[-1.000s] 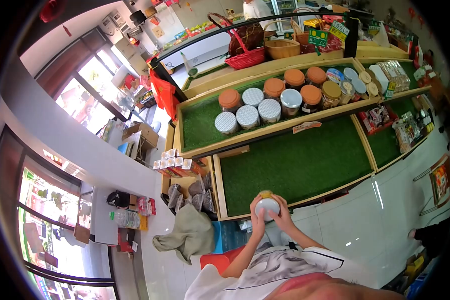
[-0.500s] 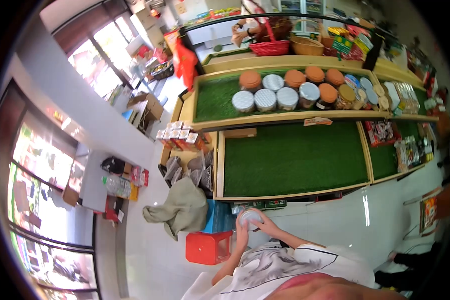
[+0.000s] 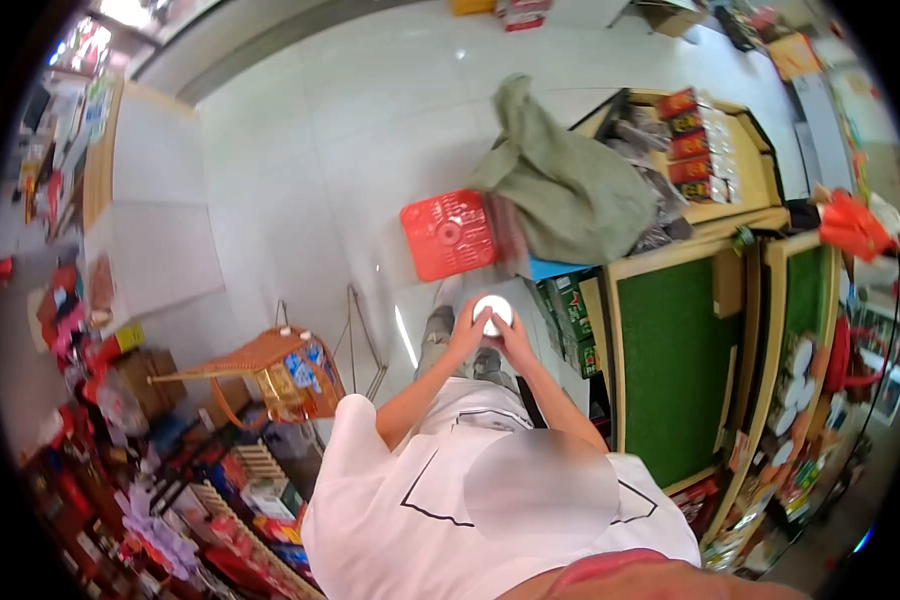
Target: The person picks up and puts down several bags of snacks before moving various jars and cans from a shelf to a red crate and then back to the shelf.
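A round jar with a pale, shiny lid (image 3: 492, 316) is held in front of the body between both hands. My left hand (image 3: 467, 328) wraps its left side, and my right hand (image 3: 515, 334) closes round its right side. Both thumbs lie on or near the lid. What the jar contains cannot be made out. Just beyond the hands stands a red plastic stool (image 3: 449, 235). A grey-green cloth (image 3: 580, 190) is draped over a blue box (image 3: 560, 269) to the right of the stool.
On the right is a wooden display stand with green matting (image 3: 675, 370), with red cartons (image 3: 698, 145) at its far end. Green boxes (image 3: 572, 310) sit beside it. A wicker chair (image 3: 280, 375) stands at the left, near crowded shelves (image 3: 235, 510). Pale tiled floor (image 3: 320, 130) stretches ahead.
The view has swung left, so the stand now lies at the right and the stool ahead. Both hands still hold the jar in front of the body.
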A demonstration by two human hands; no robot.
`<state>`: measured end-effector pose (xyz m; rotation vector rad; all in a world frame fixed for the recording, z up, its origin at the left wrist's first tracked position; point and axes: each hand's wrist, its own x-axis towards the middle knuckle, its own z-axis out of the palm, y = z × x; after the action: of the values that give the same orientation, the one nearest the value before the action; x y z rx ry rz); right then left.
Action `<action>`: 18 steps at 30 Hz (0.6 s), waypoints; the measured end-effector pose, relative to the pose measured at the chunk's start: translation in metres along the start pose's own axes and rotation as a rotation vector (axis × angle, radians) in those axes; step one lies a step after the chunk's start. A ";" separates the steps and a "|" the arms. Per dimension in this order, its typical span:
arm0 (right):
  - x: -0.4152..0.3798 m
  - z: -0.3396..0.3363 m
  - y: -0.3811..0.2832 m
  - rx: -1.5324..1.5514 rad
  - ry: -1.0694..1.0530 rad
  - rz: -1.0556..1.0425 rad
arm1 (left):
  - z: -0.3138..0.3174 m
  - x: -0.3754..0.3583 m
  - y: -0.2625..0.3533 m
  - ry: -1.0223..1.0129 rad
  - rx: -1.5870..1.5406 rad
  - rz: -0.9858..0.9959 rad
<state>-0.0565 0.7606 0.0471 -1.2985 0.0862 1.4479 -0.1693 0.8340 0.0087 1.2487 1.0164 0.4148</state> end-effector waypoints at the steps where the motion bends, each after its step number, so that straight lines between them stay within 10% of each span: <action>1: 0.020 0.010 0.001 -0.066 0.050 0.060 | -0.008 0.015 -0.017 0.041 0.024 0.008; 18: 0.308 0.083 0.044 -0.376 0.031 -0.013 | -0.137 0.231 -0.112 0.164 -0.150 -0.064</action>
<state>-0.0676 1.0004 -0.1669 -1.6206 -0.1823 1.4786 -0.1881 1.0513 -0.1843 1.0585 1.1399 0.5406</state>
